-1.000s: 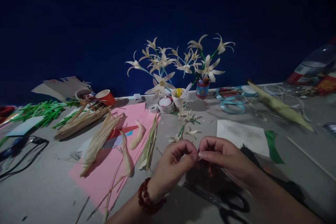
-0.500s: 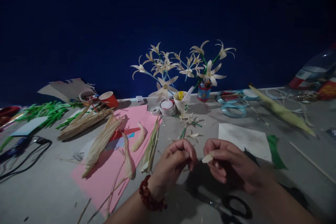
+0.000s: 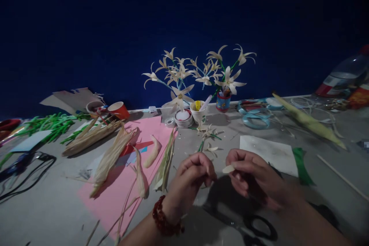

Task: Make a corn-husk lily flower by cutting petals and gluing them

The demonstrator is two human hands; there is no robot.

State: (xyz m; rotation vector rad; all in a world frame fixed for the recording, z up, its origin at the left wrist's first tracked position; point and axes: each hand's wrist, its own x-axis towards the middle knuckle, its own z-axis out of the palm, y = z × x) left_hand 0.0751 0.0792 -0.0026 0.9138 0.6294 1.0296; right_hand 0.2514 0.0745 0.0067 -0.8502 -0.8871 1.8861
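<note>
My right hand [image 3: 253, 175] pinches a small pale petal [image 3: 228, 169] between thumb and forefinger, its rounded end pointing left. Opposite it, my left hand [image 3: 196, 173] is closed with curled fingers; whatever it may hold is hidden. A red bead bracelet [image 3: 164, 217] circles the left wrist. Black-handled scissors [image 3: 233, 223] lie on the table below both hands. Just beyond the hands rest small pale flowers on green stems [image 3: 206, 133]. Farther back, large pale flowers [image 3: 180, 96] stand on stems in small pots.
Pink paper [image 3: 106, 207] on the left carries dried corn husks [image 3: 112, 161]. Green fuzzy stems [image 3: 49, 125] and an orange cup [image 3: 118, 110] sit behind. To the right are white paper [image 3: 268, 155], blue ribbon [image 3: 255, 120], a yellowish husk [image 3: 311, 123], a thin stick [image 3: 343, 178] and a bottle [image 3: 340, 77].
My right hand has shifted slightly and turned the petal flatter. The left hand stays nearly in place, and the view has moved a little.
</note>
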